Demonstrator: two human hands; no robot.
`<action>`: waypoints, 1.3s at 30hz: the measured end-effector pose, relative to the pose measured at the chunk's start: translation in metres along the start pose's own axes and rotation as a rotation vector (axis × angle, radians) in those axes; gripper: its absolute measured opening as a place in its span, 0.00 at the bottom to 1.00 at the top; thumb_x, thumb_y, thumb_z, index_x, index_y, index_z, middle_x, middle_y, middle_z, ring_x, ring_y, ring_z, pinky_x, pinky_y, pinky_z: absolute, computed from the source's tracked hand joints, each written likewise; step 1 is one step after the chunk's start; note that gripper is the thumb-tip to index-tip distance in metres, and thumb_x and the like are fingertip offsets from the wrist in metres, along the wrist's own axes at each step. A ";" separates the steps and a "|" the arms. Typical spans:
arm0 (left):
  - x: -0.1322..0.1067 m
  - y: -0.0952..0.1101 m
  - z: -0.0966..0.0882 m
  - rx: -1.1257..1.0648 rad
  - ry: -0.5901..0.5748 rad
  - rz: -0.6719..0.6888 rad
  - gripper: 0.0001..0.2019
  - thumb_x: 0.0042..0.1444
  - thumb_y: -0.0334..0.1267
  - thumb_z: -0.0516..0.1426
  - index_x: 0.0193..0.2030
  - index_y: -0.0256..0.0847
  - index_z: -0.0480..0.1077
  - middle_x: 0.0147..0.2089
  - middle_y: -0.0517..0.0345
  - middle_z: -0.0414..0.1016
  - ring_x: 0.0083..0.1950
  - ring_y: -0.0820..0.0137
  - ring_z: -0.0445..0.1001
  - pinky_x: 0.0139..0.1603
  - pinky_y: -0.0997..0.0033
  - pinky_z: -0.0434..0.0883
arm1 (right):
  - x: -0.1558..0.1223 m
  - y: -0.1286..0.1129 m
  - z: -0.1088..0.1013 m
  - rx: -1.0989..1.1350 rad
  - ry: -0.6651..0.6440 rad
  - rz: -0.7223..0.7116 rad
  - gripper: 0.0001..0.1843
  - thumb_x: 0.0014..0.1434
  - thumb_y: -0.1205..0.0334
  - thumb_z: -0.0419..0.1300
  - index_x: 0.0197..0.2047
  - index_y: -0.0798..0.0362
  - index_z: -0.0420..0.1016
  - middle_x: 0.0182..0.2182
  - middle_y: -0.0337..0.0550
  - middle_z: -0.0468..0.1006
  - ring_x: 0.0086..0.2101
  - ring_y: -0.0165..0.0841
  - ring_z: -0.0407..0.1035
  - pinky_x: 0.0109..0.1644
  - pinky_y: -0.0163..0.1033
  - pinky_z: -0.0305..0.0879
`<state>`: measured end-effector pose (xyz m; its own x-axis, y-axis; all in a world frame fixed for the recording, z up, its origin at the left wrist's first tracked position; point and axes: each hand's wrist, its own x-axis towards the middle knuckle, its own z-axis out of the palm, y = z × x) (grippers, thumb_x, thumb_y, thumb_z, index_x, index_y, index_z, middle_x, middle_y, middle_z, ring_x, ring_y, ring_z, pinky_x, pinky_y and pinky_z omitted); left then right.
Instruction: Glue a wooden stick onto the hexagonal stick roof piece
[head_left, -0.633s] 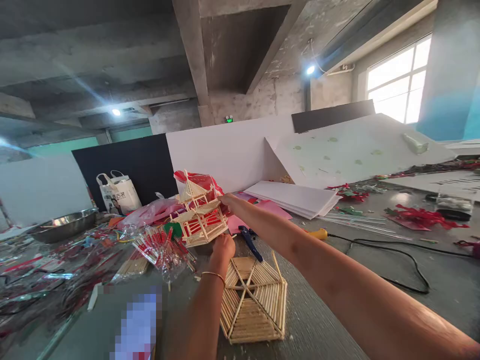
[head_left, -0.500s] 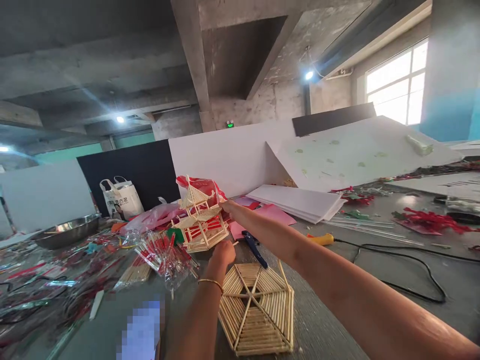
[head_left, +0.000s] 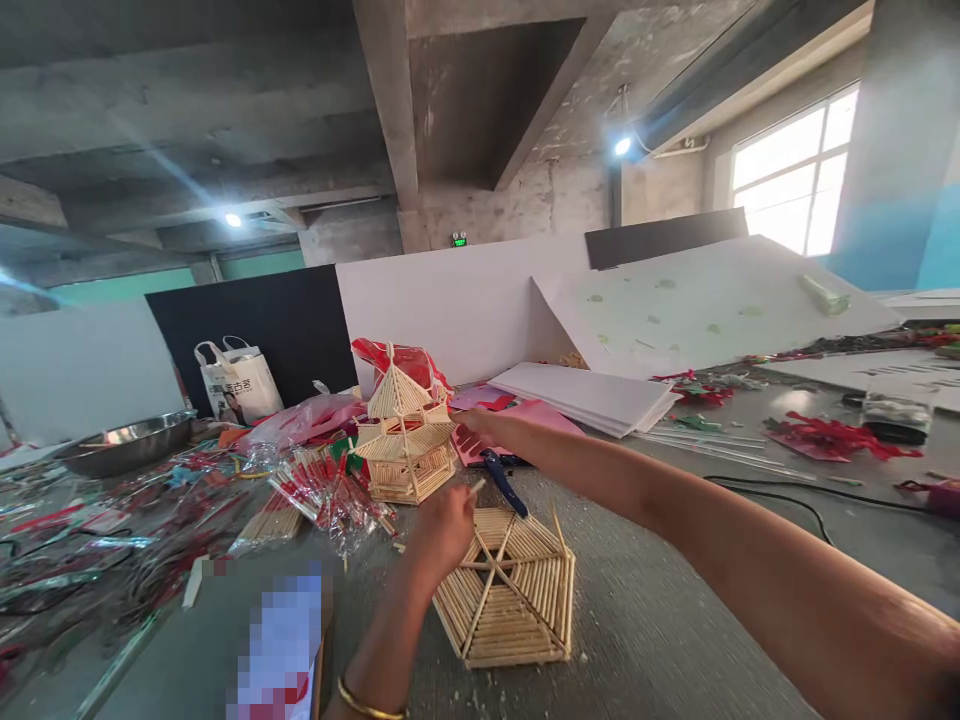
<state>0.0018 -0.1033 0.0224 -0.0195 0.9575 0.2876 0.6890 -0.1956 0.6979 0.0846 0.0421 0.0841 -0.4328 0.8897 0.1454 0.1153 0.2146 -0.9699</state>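
A small pagoda model (head_left: 405,440) built of pale sticks, with red parts inside, stands upright on the grey table (head_left: 675,620). My right hand (head_left: 484,425) reaches to its right side with fingers stretched out, at or just off its middle roof. My left hand (head_left: 442,530) is curled in a fist in front of the model, and the tip of a thin stick (head_left: 476,487) pokes out of it. A flat hexagonal panel of sticks (head_left: 510,595) lies on the table just right of that hand.
A blue-handled tool (head_left: 502,482) lies behind the panel. Wrapped bundles of sticks (head_left: 330,495) and plastic litter fill the left side, with a steel bowl (head_left: 127,445) and a tote bag (head_left: 236,385) behind. White boards (head_left: 592,395), a black cable (head_left: 787,500) and red scraps (head_left: 832,435) lie to the right.
The pagoda model was held tilted by both hands; it now stands upright on the table. My left hand has drawn back from its base, and my right hand has dropped lower beside it.
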 end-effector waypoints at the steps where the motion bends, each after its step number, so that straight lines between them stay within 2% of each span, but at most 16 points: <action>1: 0.000 0.001 -0.003 -0.139 0.017 -0.064 0.11 0.55 0.39 0.49 0.28 0.38 0.69 0.23 0.53 0.70 0.25 0.68 0.70 0.27 0.71 0.62 | -0.001 -0.006 -0.006 -0.023 -0.003 0.019 0.14 0.52 0.60 0.59 0.20 0.57 0.66 0.12 0.39 0.66 0.17 0.27 0.62 0.23 0.33 0.59; 4: -0.003 -0.001 -0.012 -0.683 0.068 -0.234 0.13 0.52 0.47 0.53 0.34 0.37 0.68 0.17 0.67 0.59 0.14 0.80 0.54 0.16 0.80 0.48 | -0.011 -0.024 -0.028 -0.042 -0.002 0.040 0.12 0.52 0.63 0.59 0.20 0.57 0.66 0.14 0.39 0.67 0.18 0.27 0.63 0.25 0.32 0.60; 6: -0.007 -0.004 -0.018 -0.899 0.083 -0.287 0.16 0.48 0.49 0.57 0.32 0.36 0.68 0.16 0.72 0.52 0.13 0.84 0.45 0.15 0.82 0.41 | -0.026 -0.034 -0.040 -0.017 0.031 0.002 0.10 0.55 0.65 0.56 0.23 0.57 0.66 0.18 0.40 0.70 0.21 0.26 0.65 0.27 0.31 0.62; 8: -0.010 -0.008 -0.023 -1.048 0.060 -0.325 0.18 0.48 0.50 0.58 0.31 0.34 0.68 0.16 0.72 0.51 0.13 0.85 0.42 0.14 0.83 0.40 | -0.049 -0.039 -0.046 -0.026 0.089 -0.090 0.08 0.57 0.66 0.53 0.26 0.58 0.67 0.23 0.41 0.72 0.24 0.25 0.66 0.30 0.30 0.62; 12: -0.014 -0.013 -0.025 -1.369 0.069 -0.296 0.13 0.53 0.43 0.56 0.31 0.32 0.68 0.17 0.69 0.54 0.14 0.86 0.47 0.13 0.84 0.44 | -0.105 -0.034 -0.039 -0.244 0.168 -0.392 0.07 0.56 0.64 0.53 0.31 0.57 0.70 0.26 0.42 0.73 0.27 0.27 0.65 0.31 0.31 0.59; 15: -0.015 -0.013 -0.021 -1.515 0.083 -0.219 0.07 0.54 0.35 0.56 0.30 0.32 0.69 0.20 0.66 0.59 0.16 0.84 0.54 0.15 0.84 0.54 | -0.140 -0.020 -0.028 -0.443 0.235 -0.562 0.07 0.57 0.64 0.52 0.35 0.55 0.70 0.26 0.40 0.72 0.27 0.27 0.64 0.31 0.32 0.57; 18: -0.016 -0.009 -0.015 -1.533 0.100 -0.174 0.03 0.52 0.31 0.57 0.33 0.32 0.70 0.24 0.61 0.67 0.22 0.80 0.66 0.23 0.80 0.66 | -0.158 0.001 -0.021 -0.594 0.277 -0.733 0.09 0.59 0.65 0.49 0.37 0.55 0.69 0.29 0.42 0.73 0.29 0.28 0.64 0.35 0.33 0.58; 21: -0.017 -0.004 -0.008 -1.493 0.086 -0.191 0.03 0.53 0.30 0.57 0.34 0.34 0.70 0.31 0.55 0.75 0.33 0.71 0.74 0.38 0.69 0.72 | -0.164 0.022 -0.014 -0.746 0.176 -0.837 0.11 0.59 0.67 0.46 0.39 0.55 0.69 0.31 0.46 0.73 0.32 0.30 0.65 0.37 0.34 0.58; 23: -0.018 -0.002 -0.004 -1.479 0.042 -0.162 0.03 0.53 0.31 0.57 0.34 0.35 0.70 0.36 0.52 0.77 0.40 0.66 0.76 0.44 0.62 0.71 | -0.166 0.033 -0.007 -0.810 0.091 -0.797 0.11 0.59 0.67 0.46 0.37 0.54 0.70 0.30 0.46 0.73 0.30 0.31 0.66 0.35 0.34 0.58; 26: -0.019 -0.001 0.002 -1.474 0.017 -0.085 0.04 0.53 0.35 0.57 0.34 0.37 0.70 0.40 0.51 0.77 0.47 0.62 0.74 0.48 0.59 0.68 | -0.171 0.040 0.005 -0.725 0.011 -0.603 0.10 0.57 0.67 0.47 0.35 0.54 0.70 0.28 0.44 0.74 0.27 0.29 0.67 0.31 0.33 0.58; 29: -0.020 -0.001 0.007 -1.477 -0.012 -0.050 0.05 0.54 0.36 0.58 0.35 0.37 0.70 0.43 0.49 0.77 0.51 0.61 0.72 0.51 0.59 0.66 | -0.174 0.042 0.015 -0.450 -0.131 -0.298 0.09 0.56 0.64 0.47 0.31 0.54 0.68 0.26 0.42 0.73 0.22 0.28 0.67 0.24 0.32 0.58; 32: -0.022 0.000 0.010 -1.456 -0.045 -0.047 0.05 0.54 0.36 0.57 0.36 0.38 0.69 0.44 0.50 0.77 0.53 0.62 0.70 0.51 0.60 0.66 | -0.174 0.043 0.021 -0.055 -0.324 -0.030 0.10 0.55 0.58 0.48 0.29 0.54 0.65 0.28 0.41 0.74 0.17 0.26 0.66 0.15 0.30 0.55; 35: -0.024 0.003 0.011 -1.417 -0.083 -0.074 0.05 0.55 0.37 0.57 0.36 0.38 0.69 0.43 0.50 0.77 0.50 0.62 0.72 0.45 0.64 0.69 | -0.172 0.043 0.024 0.223 -0.377 0.044 0.13 0.52 0.52 0.51 0.28 0.55 0.64 0.26 0.41 0.73 0.16 0.25 0.65 0.13 0.30 0.56; 39: -0.028 0.006 0.008 -1.360 -0.175 -0.130 0.07 0.54 0.38 0.57 0.37 0.39 0.69 0.42 0.49 0.77 0.43 0.62 0.75 0.32 0.69 0.71 | -0.171 0.044 0.024 0.295 -0.350 0.042 0.19 0.48 0.46 0.56 0.25 0.54 0.61 0.14 0.34 0.66 0.13 0.25 0.62 0.13 0.29 0.55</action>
<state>0.0126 -0.1293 0.0134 0.1314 0.9789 0.1566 -0.5576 -0.0577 0.8281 0.1418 -0.1100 0.0119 -0.7151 0.6945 0.0793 -0.0983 0.0124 -0.9951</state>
